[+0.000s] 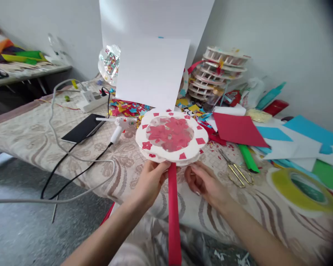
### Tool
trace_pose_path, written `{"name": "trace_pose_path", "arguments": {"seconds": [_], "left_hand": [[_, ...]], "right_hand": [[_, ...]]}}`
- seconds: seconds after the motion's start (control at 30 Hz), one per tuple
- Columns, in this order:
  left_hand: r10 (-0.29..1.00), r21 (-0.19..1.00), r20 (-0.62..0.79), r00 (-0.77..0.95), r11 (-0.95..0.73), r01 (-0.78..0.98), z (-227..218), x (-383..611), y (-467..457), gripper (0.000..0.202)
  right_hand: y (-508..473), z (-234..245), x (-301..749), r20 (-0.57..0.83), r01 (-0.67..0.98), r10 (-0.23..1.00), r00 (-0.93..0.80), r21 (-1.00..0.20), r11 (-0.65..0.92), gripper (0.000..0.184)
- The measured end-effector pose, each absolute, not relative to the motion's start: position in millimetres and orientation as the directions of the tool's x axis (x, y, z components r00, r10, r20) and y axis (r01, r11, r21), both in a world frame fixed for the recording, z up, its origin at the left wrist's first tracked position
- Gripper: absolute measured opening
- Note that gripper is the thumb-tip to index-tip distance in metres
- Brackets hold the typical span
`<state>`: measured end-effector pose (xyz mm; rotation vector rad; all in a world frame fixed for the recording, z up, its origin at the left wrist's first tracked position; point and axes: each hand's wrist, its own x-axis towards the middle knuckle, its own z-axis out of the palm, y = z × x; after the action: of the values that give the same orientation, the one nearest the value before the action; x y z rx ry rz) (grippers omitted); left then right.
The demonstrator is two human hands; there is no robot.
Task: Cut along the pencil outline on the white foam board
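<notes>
A white, flower-shaped paper craft (144, 127) is in front of me, with red paper shapes around its rim and red pieces behind a see-through round middle. From its lower edge a long red strip (173, 214) hangs towards my lap. My left hand (152, 181) pinches the bottom rim just left of the strip, thumb on top. My right hand (204, 181) has curled fingers at the lower right rim, with thumb and index finger against the edge. The undersides of both grips are hidden by the craft.
Left of the craft lie a white glue gun (118, 133), a black flat object (83, 127) and a power strip (94, 103). Gold-handled scissors (235, 170), red paper (238, 129) and a yellow tape roll (283, 184) are right. Behind stand a white board (152, 70) and stacked white tiers (211, 77).
</notes>
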<state>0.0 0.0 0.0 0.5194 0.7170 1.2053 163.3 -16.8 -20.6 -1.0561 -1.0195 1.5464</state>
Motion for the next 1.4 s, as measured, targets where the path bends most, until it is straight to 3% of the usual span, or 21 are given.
{"name": "trace_pose_path", "arguments": {"seconds": [0.2,0.67,0.83,1.07,1.4], "left_hand": [[0.969,0.753,-0.157,0.191,0.243,-0.612,-10.9,0.6,6.0,0.028],[0.982,0.767,-0.094,0.161,0.175,-0.618,-14.9,17.8,43.8,0.029],[0.992,0.794,-0.091,0.087,0.125,-0.595,-17.3,23.1,41.1,0.026],[0.988,0.8,-0.068,0.141,0.138,-0.584,-16.6,20.9,42.2,0.03],[0.995,0.861,0.0,0.104,0.053,-0.505,-23.9,15.7,38.3,0.017]], "right_hand": [[-1.7,-17.7,152.1,-0.154,-0.252,0.958,-0.241,-0.944,-0.215,0.037],[27.1,-35.6,150.3,0.057,-0.088,0.983,-0.172,-0.995,0.042,0.051],[26.1,-45.6,150.9,0.066,-0.137,0.989,-0.135,-0.989,0.047,0.051],[26.8,-48.4,151.3,0.081,-0.169,0.987,-0.139,-0.984,0.057,0.051],[22.9,-56.7,149.8,0.061,-0.15,0.987,-0.151,-0.988,0.038,0.05]]}}
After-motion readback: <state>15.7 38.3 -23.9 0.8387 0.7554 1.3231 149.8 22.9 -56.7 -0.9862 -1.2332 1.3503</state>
